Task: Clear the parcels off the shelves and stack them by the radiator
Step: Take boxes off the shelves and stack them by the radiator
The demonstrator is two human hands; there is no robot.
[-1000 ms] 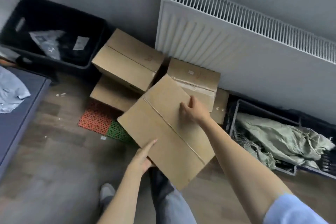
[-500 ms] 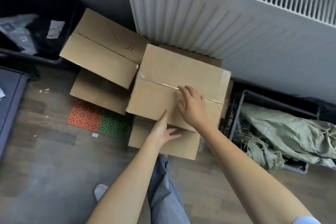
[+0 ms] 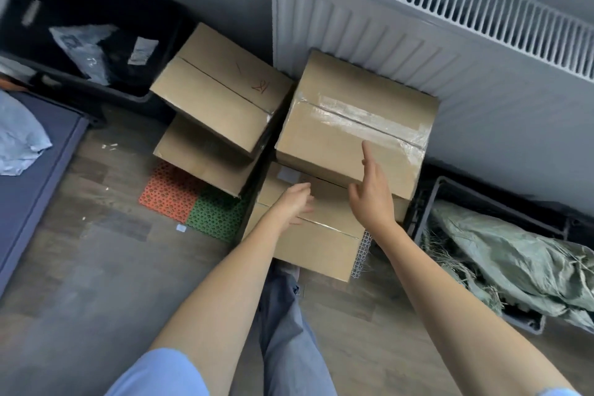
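Note:
A taped cardboard parcel (image 3: 347, 119) lies on top of a lower parcel (image 3: 321, 235), pushed against the white radiator (image 3: 401, 29). Left of it, a parcel with red writing (image 3: 218, 90) rests tilted on another parcel (image 3: 199, 157). My right hand (image 3: 369, 193) hovers over the taped parcel's near edge, fingers apart, holding nothing. My left hand (image 3: 294, 204) floats open above the lower parcel, clear of both boxes.
A black bin (image 3: 154, 42) with plastic wrapping stands at the back left. A dark crate (image 3: 427, 199) with green sacking sits right of the stack. Orange and green perforated mats (image 3: 193, 202) lie on the wood floor. A grey-blue surface with cloth is at the far left.
The large parcel went from my hands onto the stack by the radiator. Both hands have let go and drawn back from it.

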